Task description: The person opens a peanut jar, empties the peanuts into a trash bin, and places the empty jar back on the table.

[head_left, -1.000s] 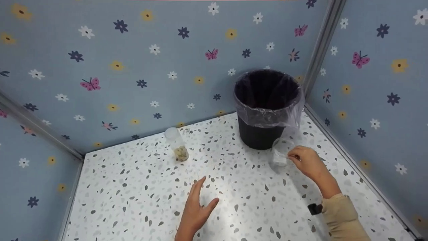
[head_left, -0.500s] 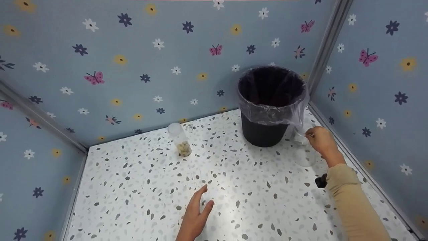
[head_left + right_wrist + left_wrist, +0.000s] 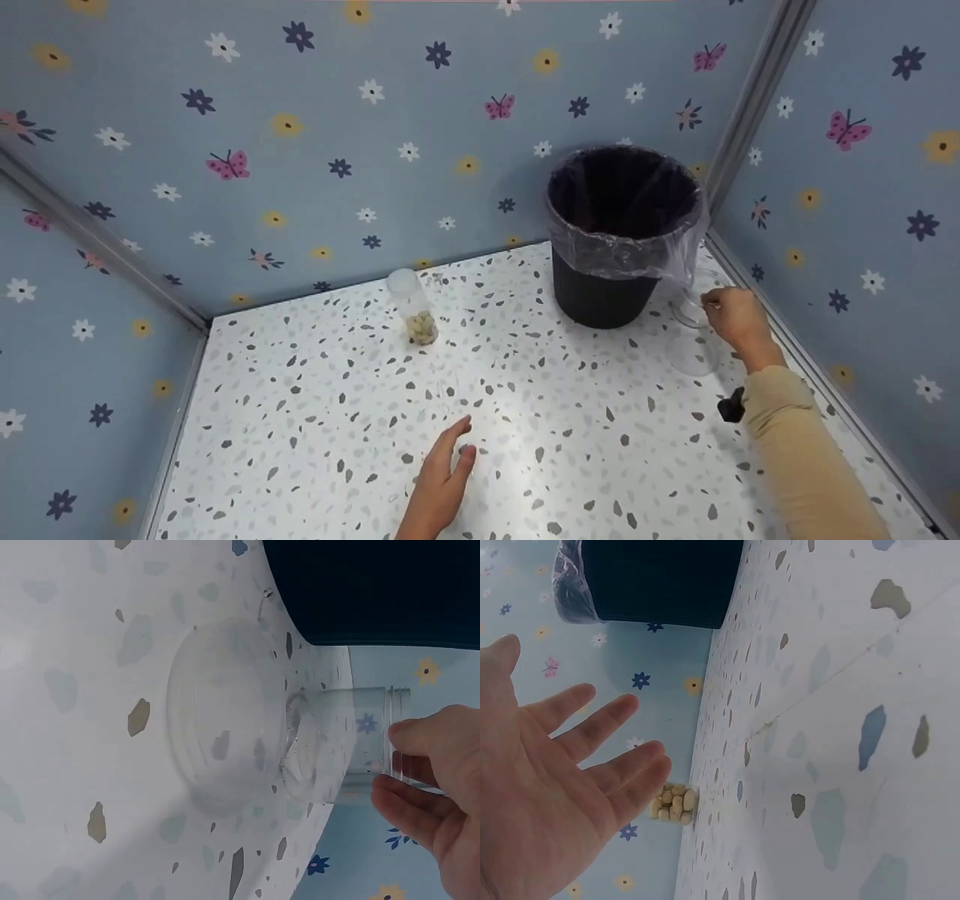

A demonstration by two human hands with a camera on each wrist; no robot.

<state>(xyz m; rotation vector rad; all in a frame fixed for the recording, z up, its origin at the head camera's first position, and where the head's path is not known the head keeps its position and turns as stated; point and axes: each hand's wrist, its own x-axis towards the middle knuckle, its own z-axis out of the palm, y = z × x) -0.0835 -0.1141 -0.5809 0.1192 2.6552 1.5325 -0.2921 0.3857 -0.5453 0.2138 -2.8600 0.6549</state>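
The jar (image 3: 345,746) pinched by the right hand (image 3: 739,322) looks clear, smooth and glossy, plastic or glass. Beside the grip, the bin (image 3: 600,304) looks matt plastic, its liner (image 3: 615,256) shiny crinkled film. Below it, the table (image 3: 315,420) gleams, smooth.

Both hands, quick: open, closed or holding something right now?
Left hand: open, holding nothing.
Right hand: closed, pinching the clear jar near its rim.
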